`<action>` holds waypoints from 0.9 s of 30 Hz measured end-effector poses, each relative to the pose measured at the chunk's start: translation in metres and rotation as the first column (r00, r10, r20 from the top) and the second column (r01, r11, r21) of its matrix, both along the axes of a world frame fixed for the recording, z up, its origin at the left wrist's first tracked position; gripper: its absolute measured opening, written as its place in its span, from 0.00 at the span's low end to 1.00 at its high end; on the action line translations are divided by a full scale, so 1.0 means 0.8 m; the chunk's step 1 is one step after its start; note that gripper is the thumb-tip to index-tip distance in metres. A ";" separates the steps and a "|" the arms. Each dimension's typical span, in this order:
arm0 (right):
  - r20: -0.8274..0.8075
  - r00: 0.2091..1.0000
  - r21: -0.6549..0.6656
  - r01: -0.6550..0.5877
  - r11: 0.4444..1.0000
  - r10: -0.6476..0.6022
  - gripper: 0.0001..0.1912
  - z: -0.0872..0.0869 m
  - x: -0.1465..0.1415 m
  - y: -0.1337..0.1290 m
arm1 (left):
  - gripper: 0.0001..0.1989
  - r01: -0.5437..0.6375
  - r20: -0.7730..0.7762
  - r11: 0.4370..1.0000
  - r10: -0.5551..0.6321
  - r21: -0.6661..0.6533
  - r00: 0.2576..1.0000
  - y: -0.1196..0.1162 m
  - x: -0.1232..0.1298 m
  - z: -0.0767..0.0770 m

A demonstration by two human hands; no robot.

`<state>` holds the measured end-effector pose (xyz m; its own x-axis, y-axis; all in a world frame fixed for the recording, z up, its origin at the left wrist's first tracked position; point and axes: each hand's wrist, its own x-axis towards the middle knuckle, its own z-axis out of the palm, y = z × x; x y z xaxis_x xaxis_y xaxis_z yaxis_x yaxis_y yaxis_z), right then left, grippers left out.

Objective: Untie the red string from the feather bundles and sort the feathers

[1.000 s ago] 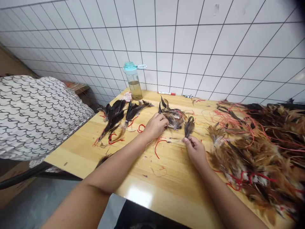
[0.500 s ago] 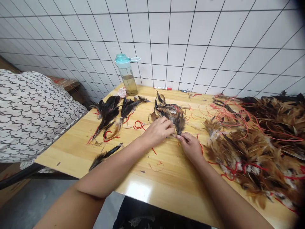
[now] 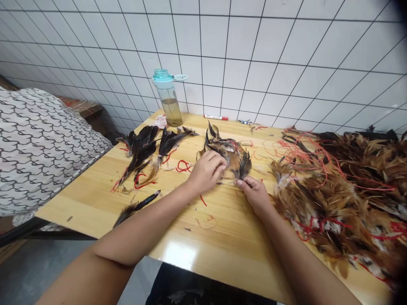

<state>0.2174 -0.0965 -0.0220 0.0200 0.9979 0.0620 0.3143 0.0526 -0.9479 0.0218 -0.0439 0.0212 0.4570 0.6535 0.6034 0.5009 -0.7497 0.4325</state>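
Observation:
My right hand (image 3: pixel 254 192) pinches a small bunch of dark feathers (image 3: pixel 243 166) by the quill ends, tips fanned upward. Just to its left is my left hand (image 3: pixel 208 173), fingers curled and slightly blurred. Whatever lies between those fingertips, if anything, is too small to make out. Behind both hands rests a loose pile of brown and black feathers (image 3: pixel 222 145), partly covered by the left hand. Bundles of black feathers (image 3: pixel 140 146) lie on the left part of the table, with red string (image 3: pixel 183 166) among them.
The wooden table (image 3: pixel 143 237) meets a tiled wall. A water bottle (image 3: pixel 171 111) and a red-capped marker (image 3: pixel 216 117) stand and lie at the back. On the right spreads a big heap of brown feathers (image 3: pixel 337 203) with tangled red string (image 3: pixel 302 148). Patterned cloth (image 3: pixel 47 156) hangs at left.
My left hand has drawn slightly left, away from the right hand. The feather bunch in my right hand now leans more to the right and shows more fully.

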 end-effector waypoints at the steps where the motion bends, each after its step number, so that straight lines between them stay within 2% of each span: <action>1: -0.018 1.000 -0.006 -0.005 1.000 0.005 0.14 0.000 0.001 0.000 | 0.07 0.017 0.022 0.994 -0.015 -0.112 1.000 0.001 0.001 -0.001; 2: -0.031 0.999 -0.007 -0.011 1.000 0.011 0.14 0.001 0.001 -0.001 | 0.06 0.049 0.033 0.972 -0.042 -0.229 0.999 0.001 0.003 -0.002; 4: -0.041 0.999 0.008 -0.027 1.000 0.027 0.14 0.001 0.001 -0.001 | 0.06 0.114 0.054 0.894 -0.100 -0.433 0.993 0.000 0.009 -0.007; 6: -0.022 0.999 0.044 -0.045 0.998 0.046 0.13 0.001 0.000 -0.002 | 0.06 0.160 0.099 0.818 -0.127 -0.552 0.987 -0.002 0.016 -0.012; 10: 0.079 0.994 0.121 -0.080 0.989 0.071 0.11 0.001 -0.006 -0.003 | 0.07 0.210 0.219 0.715 -0.082 -0.666 0.972 -0.007 0.025 -0.022; 12: 0.116 0.990 0.131 -0.096 0.987 0.081 0.11 0.001 -0.008 -0.004 | 0.08 0.244 0.265 0.654 -0.068 -0.716 0.962 -0.008 0.025 -0.024; 14: 0.142 0.986 0.127 -0.103 0.987 0.085 0.11 0.001 -0.009 -0.005 | 0.08 0.279 0.300 0.619 -0.073 -0.734 0.951 -0.008 0.025 -0.025; 17: 0.170 0.982 0.126 -0.102 0.987 0.080 0.11 0.000 -0.009 -0.005 | 0.06 0.303 0.312 0.636 -0.102 -0.710 0.945 -0.009 0.025 -0.024; 23: 0.179 0.981 0.165 -0.102 0.981 0.072 0.10 0.000 -0.009 -0.005 | 0.06 0.259 0.249 0.726 -0.125 -0.637 0.961 -0.012 0.027 -0.025; 25: 0.184 0.983 0.181 -0.063 0.981 0.030 0.11 0.000 -0.009 -0.005 | 0.06 0.239 0.254 0.750 -0.098 -0.616 0.962 -0.006 0.023 -0.023; 27: 0.189 0.982 0.185 -0.007 0.983 -0.028 0.13 -0.001 -0.008 -0.005 | 0.07 0.193 0.293 0.794 -0.020 -0.576 0.956 0.006 0.011 -0.019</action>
<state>0.2111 -0.1009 -0.0230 0.0007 0.9686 0.2485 0.4890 0.2164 -0.8450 0.0310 -0.0393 0.0058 0.4299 0.8762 0.2179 0.2382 -0.3428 0.9087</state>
